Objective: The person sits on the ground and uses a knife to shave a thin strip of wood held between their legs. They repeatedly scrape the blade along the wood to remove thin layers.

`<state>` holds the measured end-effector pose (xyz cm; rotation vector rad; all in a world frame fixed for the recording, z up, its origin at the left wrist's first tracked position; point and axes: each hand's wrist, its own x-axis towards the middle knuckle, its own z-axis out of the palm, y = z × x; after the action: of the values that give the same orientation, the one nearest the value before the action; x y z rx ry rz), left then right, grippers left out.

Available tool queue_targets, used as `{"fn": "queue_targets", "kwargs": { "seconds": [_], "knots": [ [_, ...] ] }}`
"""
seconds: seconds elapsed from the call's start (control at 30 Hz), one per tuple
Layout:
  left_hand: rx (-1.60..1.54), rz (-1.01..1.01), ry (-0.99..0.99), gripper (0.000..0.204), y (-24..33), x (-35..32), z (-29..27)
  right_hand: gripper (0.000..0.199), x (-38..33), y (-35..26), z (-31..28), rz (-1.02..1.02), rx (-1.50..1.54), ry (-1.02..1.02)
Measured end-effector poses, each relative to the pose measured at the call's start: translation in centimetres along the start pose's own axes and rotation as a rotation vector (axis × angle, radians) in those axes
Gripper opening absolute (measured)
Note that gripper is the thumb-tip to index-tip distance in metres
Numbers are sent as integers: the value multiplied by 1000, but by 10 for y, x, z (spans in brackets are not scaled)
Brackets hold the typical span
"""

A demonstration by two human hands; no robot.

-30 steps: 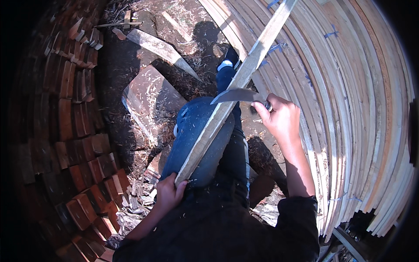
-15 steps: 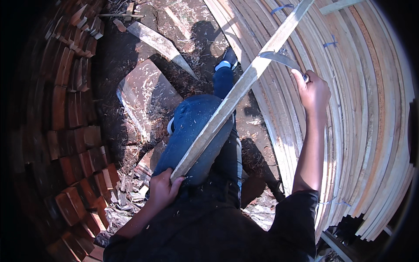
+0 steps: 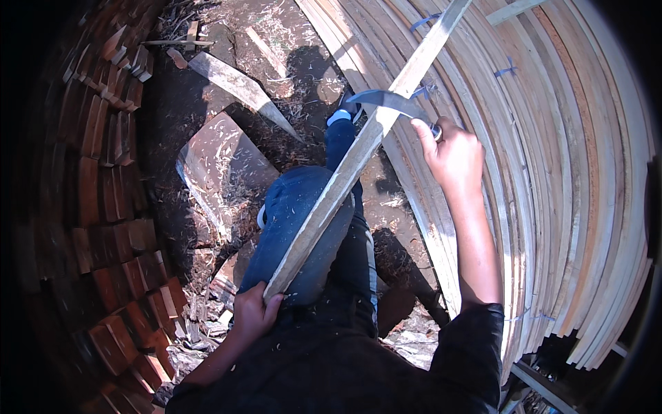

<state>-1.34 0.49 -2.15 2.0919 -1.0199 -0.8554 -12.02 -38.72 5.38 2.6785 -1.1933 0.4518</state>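
Two hands were busy on one long wooden slat (image 3: pixel 358 148), and it ran on a slant from low near the person's lap up and away to the top of the view. Left hand (image 3: pixel 252 314) sat at the near end, its grip closed tight around the butt of the slat, just beside the raised knee in blue jeans (image 3: pixel 300 214). The slat lay across that leg, touching the thigh. Right hand (image 3: pixel 452 155) was up at the far side, its grip wrapped round the handle of a curved blade (image 3: pixel 386 102), and the blade's edge met the slat on its upper stretch, the tip pointing left past the wood. Whether the edge had bitten into the wood, I could not tell.

Off to the right stood a big stack of pale slats (image 3: pixel 552 172), bent by the lens, some tied with blue bands. To the left rose a wall of stacked reddish wood blocks (image 3: pixel 103 207) in shadow. On the ground between lay wood shavings (image 3: pixel 303 48), a flat board (image 3: pixel 221 169) dusted with chips, and a pointed offcut (image 3: pixel 238 86) just beyond it.
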Motion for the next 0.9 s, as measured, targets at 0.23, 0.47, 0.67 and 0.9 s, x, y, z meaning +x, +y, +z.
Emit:
{"fn": "queue_targets", "kwargs": {
  "seconds": [0.23, 0.47, 0.67, 0.9],
  "knots": [
    [-28, -12, -19, 34, 0, 1, 0, 59, 28, 34, 12, -179, -47, 74],
    [38, 53, 2, 33, 3, 3, 0, 62, 49, 88, -9, 200, -155, 5],
    [22, 10, -8, 32, 2, 2, 0, 58, 22, 37, -10, 12, -20, -68],
    [49, 0, -10, 33, 1, 0, -1, 60, 33, 37, -7, -247, -103, -45]
  ]
}}
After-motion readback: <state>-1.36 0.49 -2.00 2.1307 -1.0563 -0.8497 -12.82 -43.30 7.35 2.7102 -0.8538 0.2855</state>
